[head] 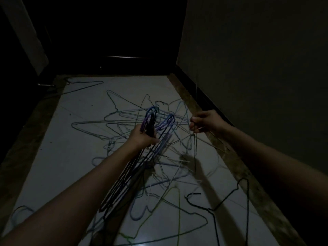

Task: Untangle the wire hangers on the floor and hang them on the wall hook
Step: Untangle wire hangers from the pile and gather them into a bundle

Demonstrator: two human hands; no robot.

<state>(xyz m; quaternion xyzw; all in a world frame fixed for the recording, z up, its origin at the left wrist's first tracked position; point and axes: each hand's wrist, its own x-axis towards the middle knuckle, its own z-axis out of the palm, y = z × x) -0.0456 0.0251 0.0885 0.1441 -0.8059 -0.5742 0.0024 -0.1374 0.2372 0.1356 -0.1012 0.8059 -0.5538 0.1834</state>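
Observation:
A tangle of thin wire hangers in pale, blue and green colours is spread over the light floor. My left hand grips a bunch of dark and purple hangers by their necks, hooks pointing up, bodies hanging down toward me. My right hand pinches the top of a pale wire hanger lifted above the pile, near the wall's base. A black hanger lies apart at the lower right. No wall hook shows in the dim frame.
A plain wall rises on the right with a dark skirting and a brown floor border along it. A dark doorway or cabinet closes the far end. One hanger lies alone at the far left.

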